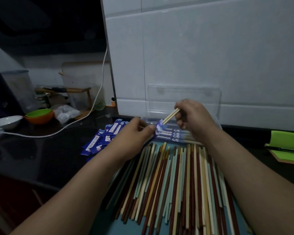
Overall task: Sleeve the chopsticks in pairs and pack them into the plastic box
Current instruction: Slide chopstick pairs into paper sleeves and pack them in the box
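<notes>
Nearest on the desk: a big spread of loose chopsticks (176, 184), lying near-to-far. Just past that, left hand (134, 131) pinching the mouth of a blue sleeve (159, 128), right hand (193, 119) pinching a pale pair (171, 116), tips right at the opening. Long axis slanting from the sleeve up to far right, so probably just a push down-left. Spare sleeves (102, 141) piled left. Beyond, plastic box (185, 97) holding sleeved pairs (173, 134). Can't read the sleeve print, too small.

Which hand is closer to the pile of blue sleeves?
Left. The left hand is just beside the sleeve pile; the right hand is farther right, over the plastic box.
</notes>
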Action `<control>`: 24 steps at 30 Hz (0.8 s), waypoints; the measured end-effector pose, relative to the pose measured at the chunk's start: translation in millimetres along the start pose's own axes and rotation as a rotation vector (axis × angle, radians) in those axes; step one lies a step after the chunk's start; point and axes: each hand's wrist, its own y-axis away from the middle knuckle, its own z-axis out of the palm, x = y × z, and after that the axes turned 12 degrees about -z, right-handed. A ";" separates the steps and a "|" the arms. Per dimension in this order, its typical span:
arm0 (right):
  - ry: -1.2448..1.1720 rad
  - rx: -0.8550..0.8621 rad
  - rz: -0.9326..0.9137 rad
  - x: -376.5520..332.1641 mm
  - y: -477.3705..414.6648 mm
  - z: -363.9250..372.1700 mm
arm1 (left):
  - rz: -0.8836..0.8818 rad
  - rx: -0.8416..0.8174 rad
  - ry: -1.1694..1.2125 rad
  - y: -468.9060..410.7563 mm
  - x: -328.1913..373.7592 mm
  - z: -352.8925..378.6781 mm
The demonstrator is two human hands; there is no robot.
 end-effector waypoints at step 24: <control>0.906 0.222 -0.153 11.6 -10.3 -37.8 | 0.050 0.153 -0.150 -8.6 -15.0 3.4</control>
